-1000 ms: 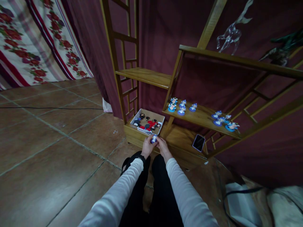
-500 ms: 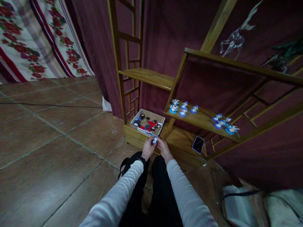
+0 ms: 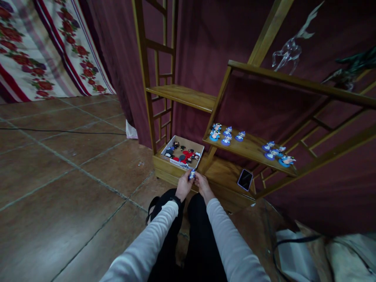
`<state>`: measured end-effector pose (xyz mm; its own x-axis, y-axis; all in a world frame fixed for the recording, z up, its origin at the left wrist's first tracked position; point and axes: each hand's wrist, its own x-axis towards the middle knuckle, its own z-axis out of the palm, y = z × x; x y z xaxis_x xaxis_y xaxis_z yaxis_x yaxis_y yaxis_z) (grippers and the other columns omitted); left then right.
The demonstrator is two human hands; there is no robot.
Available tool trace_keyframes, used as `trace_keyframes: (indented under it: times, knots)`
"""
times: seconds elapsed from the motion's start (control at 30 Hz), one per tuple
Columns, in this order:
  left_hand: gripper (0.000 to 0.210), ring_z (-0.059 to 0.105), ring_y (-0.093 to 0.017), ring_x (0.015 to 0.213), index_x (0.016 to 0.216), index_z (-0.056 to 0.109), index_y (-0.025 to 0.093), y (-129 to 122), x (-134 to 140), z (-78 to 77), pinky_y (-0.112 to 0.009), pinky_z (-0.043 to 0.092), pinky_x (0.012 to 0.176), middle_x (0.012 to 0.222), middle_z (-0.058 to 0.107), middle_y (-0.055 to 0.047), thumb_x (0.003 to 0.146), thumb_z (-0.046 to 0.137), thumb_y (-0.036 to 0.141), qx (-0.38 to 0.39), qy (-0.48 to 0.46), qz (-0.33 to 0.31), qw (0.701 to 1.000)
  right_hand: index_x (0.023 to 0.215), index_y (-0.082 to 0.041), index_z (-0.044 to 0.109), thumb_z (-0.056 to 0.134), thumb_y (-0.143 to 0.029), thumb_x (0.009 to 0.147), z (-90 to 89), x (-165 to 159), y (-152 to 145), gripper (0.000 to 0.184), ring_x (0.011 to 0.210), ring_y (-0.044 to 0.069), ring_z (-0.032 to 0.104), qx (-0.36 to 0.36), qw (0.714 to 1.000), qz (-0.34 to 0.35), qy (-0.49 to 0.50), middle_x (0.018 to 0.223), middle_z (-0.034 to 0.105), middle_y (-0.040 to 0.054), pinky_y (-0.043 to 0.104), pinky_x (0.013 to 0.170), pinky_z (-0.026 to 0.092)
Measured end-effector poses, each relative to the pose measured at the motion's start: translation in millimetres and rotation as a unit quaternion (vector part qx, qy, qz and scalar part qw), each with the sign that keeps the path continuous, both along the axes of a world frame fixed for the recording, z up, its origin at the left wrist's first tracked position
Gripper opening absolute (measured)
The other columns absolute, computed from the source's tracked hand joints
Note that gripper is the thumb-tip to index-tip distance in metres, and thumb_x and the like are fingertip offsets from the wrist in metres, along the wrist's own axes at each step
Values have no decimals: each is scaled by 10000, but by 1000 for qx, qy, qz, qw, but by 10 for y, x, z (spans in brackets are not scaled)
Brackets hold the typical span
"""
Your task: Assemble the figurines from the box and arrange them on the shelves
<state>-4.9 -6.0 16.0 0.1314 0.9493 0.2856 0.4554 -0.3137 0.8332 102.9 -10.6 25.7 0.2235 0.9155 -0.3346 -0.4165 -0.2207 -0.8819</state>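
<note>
One figurine [image 3: 192, 174] is gripped by the fingers of the left hand [image 3: 184, 185]; whether it is also gripped by those of the right hand [image 3: 203, 185], just beside it, cannot be told. One box [image 3: 189, 143] of assorted figures is noted beyond the fingers. To their right, nine shelf figurines [image 3: 226, 140] are counted, plus one phone [image 3: 245, 179].

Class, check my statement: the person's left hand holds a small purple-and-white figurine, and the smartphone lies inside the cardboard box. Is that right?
Not quite: the smartphone is not inside the cardboard box. The head view shows it on the low wooden shelf, to the right of the box. The left hand does hold the small purple-and-white figurine.
</note>
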Motion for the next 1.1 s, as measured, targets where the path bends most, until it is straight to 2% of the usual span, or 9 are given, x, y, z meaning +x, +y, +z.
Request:
trace_keyframes:
  times: [0.27,0.4,0.6,0.7,0.93,1.0,1.1]
  knots:
    - [493,598,-229,984,1241,511,190,-40,25,15,-332,440,866,1096,631,-126,751,564,182,-6,35,0,999,711,-168,655,653,-361,614,-15,28,10,217,584,110,575,-10,1000,3,-15,673,672,6,213,540,420]
    - [482,608,-222,966,1217,535,206,-34,20,46,-322,449,843,1055,656,-105,738,580,171,-31,24,4,999,720,-169,659,654,-351,619,-19,41,16,209,589,115,582,-12,1000,5,-14,683,677,11,219,551,435]
    - [424,642,-187,841,1127,583,212,-12,17,69,-298,483,771,910,698,-56,708,611,148,-84,-61,23,994,706,-173,663,662,-302,610,-12,37,8,161,608,119,591,5,1000,9,-4,710,689,11,229,573,455]
    - [396,646,-182,790,1067,604,191,17,21,35,-306,503,744,850,699,-55,677,634,128,-95,-123,37,987,722,-178,665,673,-266,585,-17,29,5,164,598,117,587,7,1000,-2,1,696,687,3,232,573,461]
    - [312,625,-154,715,904,622,176,124,35,-77,-282,527,642,774,673,-33,603,686,122,-144,-258,24,955,729,-170,660,677,-264,575,1,25,5,181,579,113,575,13,1000,-1,6,668,676,3,232,569,464]
    - [301,616,-149,716,873,617,162,146,30,-98,-268,521,620,769,662,-32,585,684,112,-152,-274,22,950,714,-171,654,669,-271,582,22,25,-2,166,596,116,581,11,1000,2,6,677,678,6,233,583,467]
    - [271,611,-148,742,847,616,157,159,14,-118,-272,511,655,781,657,-32,586,669,105,-137,-248,17,959,704,-173,648,658,-280,589,43,25,-11,157,631,128,593,16,1000,7,8,694,686,15,236,600,466]
